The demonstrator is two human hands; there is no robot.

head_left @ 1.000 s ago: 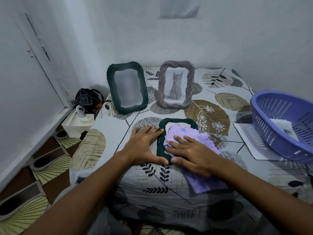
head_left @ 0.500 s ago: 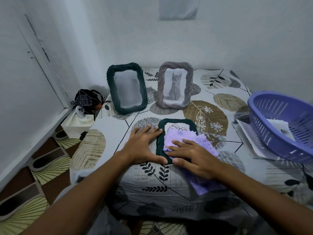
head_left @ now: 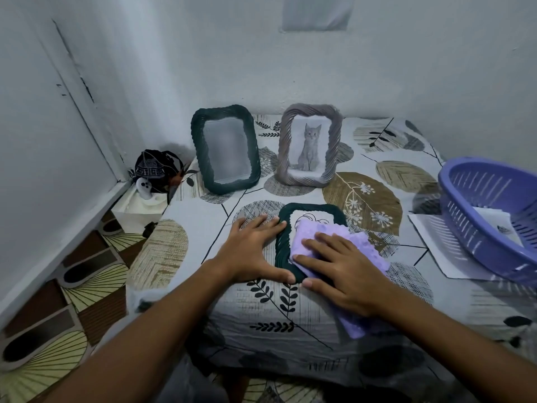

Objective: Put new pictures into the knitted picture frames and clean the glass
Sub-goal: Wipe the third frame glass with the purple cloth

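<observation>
Centre frame: my right hand [head_left: 345, 271], fingers spread flat, presses the lilac textured cloth [head_left: 334, 237] on the dark green knitted picture frame [head_left: 283, 251] lying on the leaf-print bed [head_left: 203, 216]. Left hand [head_left: 252, 251], fingers spread, braces its left edge.

There is one view only, from a wide-angle camera worn on the person's head. It looks forward and steeply down over both forearms onto the tabletop [head_left: 203, 216], close enough that the hands sit in the lower middle of the picture. The far wall [head_left: 406, 68] fills the top, the left wall [head_left: 35, 141] and patterned floor [head_left: 58, 330] the left side. Straight lines bend near the edges.
</observation>
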